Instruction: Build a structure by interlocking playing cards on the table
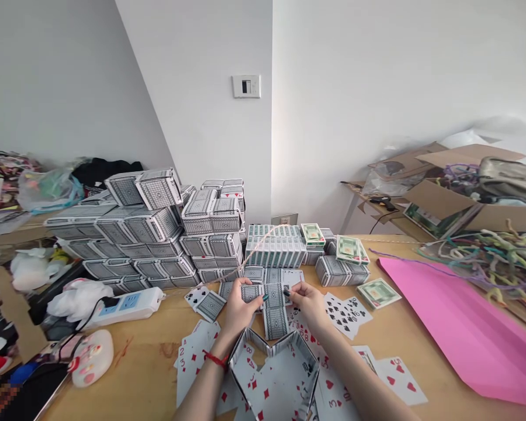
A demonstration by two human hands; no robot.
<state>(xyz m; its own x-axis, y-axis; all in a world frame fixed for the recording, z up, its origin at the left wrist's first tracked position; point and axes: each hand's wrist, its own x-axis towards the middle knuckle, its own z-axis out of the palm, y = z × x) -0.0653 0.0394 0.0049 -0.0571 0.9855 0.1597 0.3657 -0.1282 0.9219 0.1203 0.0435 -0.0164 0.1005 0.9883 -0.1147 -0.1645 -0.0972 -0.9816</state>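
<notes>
My left hand (240, 308) pinches a playing card (251, 292) with a grey patterned back, fingers closed on it. My right hand (305, 299) is closed on the edge of another card (274, 294) next to it. Both hands hover over the wooden table (149, 362), just beyond a heart-shaped frame (275, 374) built from upright cards. More cards lie face up and face down under and around the hands, and one grey-backed card (275, 322) lies just below them.
A tall pile of grey card boxes (158, 231) stands behind the hands, green-backed decks (275, 245) to its right. A pink sheet (456, 327) covers the right side, with coloured pipe cleaners (491, 254) and cardboard boxes (442, 199) beyond. A white power strip (127, 304) lies at left.
</notes>
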